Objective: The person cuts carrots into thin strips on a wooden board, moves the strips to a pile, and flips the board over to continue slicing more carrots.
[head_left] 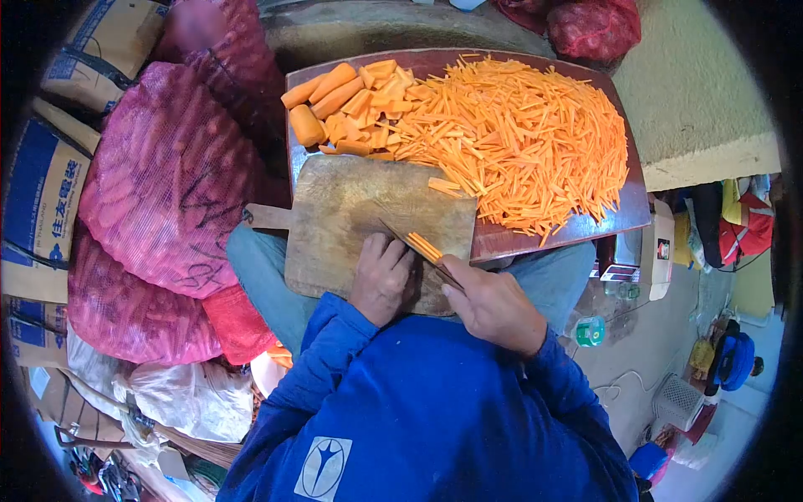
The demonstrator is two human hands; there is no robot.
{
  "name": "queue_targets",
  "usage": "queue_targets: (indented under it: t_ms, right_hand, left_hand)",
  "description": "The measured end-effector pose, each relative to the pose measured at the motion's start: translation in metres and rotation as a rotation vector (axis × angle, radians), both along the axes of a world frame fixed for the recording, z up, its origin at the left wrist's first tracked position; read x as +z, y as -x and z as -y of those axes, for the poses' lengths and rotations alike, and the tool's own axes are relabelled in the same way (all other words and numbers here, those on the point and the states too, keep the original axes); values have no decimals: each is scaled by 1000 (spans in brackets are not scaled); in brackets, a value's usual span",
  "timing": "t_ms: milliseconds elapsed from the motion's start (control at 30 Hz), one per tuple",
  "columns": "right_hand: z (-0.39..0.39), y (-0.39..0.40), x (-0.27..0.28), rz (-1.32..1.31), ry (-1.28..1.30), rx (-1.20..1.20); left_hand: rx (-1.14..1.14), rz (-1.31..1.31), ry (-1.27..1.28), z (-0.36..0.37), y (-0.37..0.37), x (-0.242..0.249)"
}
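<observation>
My left hand (381,278) presses down on the wooden cutting board (351,213), fingers curled against a small stack of carrot slices (424,246). My right hand (493,305) grips a knife (410,243) whose blade lies across the board beside those slices. Beyond the board, a dark wooden table (623,213) carries a big heap of carrot sticks (519,134). Peeled carrot chunks and slabs (335,105) lie at its far left corner.
Red mesh sacks of produce (167,184) are piled at my left, against cardboard boxes (42,192). More mesh sacks (590,25) sit at the far right. A concrete step (703,100) lies to the right, with clutter on the floor below it.
</observation>
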State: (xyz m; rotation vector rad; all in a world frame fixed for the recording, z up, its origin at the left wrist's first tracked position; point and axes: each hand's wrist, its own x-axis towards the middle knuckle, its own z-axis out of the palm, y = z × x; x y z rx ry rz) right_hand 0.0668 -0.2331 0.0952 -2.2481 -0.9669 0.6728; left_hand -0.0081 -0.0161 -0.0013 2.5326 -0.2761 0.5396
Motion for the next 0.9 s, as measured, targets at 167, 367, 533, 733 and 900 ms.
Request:
queue_targets:
  t_ms: [167,367,533,733,900]
  right_hand:
    - [-17,-7,-4,20,25,33]
    - [-6,-7,-9,99,-97,14]
    - [12,-9,2,-14,-224,-155]
    - [18,-8,-17,-141,-131,-36]
    - [18,-43,-19,31,-218,-69]
  left_hand:
    - [-13,5,12,2,-3,-2]
    - [22,12,6,2,-1,-2]
    - [219,138,417,5,-7,4]
    - [295,122,575,-3,-2,-4]
    - [238,99,410,-1,-6,3]
